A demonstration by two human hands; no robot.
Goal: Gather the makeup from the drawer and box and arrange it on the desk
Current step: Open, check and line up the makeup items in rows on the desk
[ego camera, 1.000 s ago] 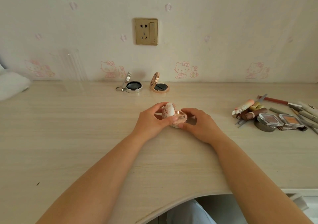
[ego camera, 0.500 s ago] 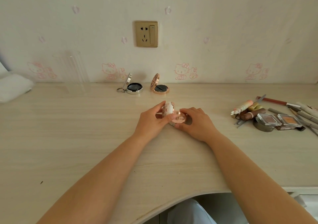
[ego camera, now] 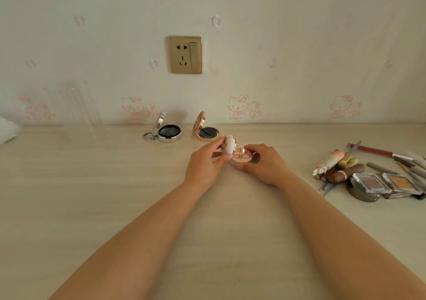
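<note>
Head view: at the middle of the desk (ego camera: 80,207), the left hand (ego camera: 204,163) pinches the raised lid of a small open compact (ego camera: 237,153), while the right hand (ego camera: 265,163) grips its base. Two more open compacts (ego camera: 169,131) stand behind it near the wall; other makeup (ego camera: 368,175) lies to the right.

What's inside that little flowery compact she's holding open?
The flowery compact, held by the left hand and right hand, shows a shiny pinkish inner surface. Whether that is powder, a cover or a mirror cannot be told, and the fingers cover its edges.
</note>
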